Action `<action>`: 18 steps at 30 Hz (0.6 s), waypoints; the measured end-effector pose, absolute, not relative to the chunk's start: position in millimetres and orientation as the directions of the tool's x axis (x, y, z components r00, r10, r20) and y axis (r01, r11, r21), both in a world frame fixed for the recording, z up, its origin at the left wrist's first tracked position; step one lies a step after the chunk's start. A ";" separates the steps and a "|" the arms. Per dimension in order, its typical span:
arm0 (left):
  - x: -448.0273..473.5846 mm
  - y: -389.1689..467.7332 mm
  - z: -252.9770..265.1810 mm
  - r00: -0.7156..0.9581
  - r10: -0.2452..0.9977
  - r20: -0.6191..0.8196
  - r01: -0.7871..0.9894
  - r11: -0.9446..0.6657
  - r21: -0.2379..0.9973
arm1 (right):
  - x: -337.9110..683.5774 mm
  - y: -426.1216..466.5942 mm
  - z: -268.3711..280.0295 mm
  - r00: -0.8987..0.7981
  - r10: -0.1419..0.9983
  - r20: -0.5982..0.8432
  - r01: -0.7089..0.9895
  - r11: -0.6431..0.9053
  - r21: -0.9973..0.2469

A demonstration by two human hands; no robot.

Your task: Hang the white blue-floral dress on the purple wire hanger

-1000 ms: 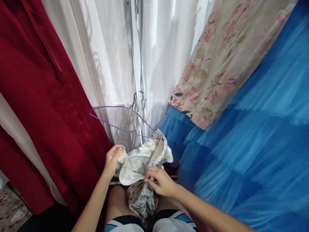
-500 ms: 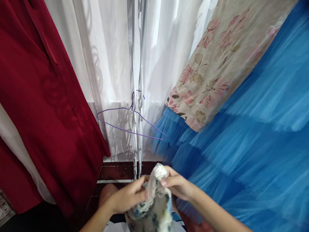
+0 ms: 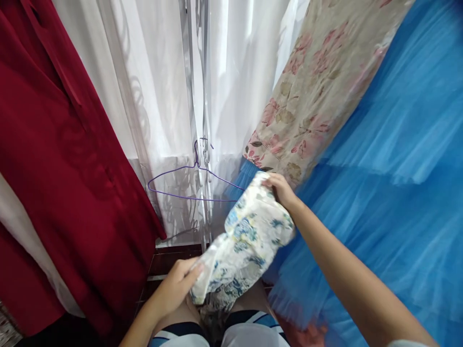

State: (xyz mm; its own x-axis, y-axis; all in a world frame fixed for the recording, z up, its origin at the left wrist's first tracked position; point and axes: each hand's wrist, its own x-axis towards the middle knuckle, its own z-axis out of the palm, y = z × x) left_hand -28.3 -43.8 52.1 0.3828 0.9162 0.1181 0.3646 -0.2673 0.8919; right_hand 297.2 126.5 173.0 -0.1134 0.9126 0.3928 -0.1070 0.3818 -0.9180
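A white garment [image 3: 249,236] with a blue and yellow floral print is stretched between my two hands, above my lap. My left hand [image 3: 179,284] grips its lower left edge, thumb on top. Farther up and to the right, my right hand [image 3: 282,190] is closed on the upper corner. Beyond the cloth, a purple wire hanger [image 3: 173,195] hangs by its hook from a white metal stand [image 3: 204,96]. The garment covers the hanger's right end. Whether the cloth touches the hanger, I cannot tell.
A dark red cloth [image 3: 87,159] hangs on the left. White curtains [image 3: 159,86] fill the back. On the right hang a beige cloth with pink flowers [image 3: 307,106] and a layered blue tulle dress [image 3: 379,212]. Dark red floor tiles [image 3: 168,262] show below.
The garment was bunched between both hands low near my lap; now it is spread out. My right hand has moved up and away, and my left hand slightly to the left.
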 end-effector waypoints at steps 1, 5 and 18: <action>-35.1 -40.5 57.7 0.350 0.923 0.161 0.340 -0.285 0.896 | 289.7 140.1 177.5 -0.143 0.914 0.379 -0.094 0.369 -0.925; -59.7 -30.0 76.2 0.147 0.942 0.303 0.290 -0.334 0.897 | 240.6 172.5 185.1 -0.301 0.895 0.330 -0.092 0.317 -0.944; -180.8 42.0 84.8 -0.065 0.944 0.325 0.429 -0.267 0.863 | 206.5 154.4 183.1 -0.567 0.804 0.181 -0.229 0.058 -0.972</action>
State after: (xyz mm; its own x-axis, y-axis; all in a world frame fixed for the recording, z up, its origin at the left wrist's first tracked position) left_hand -180.8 42.0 84.8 -0.0651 0.9436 0.3246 0.4295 -0.2671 0.8627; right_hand 206.5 154.4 183.1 -0.5667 0.8037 0.1814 -0.2294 0.0575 -0.9716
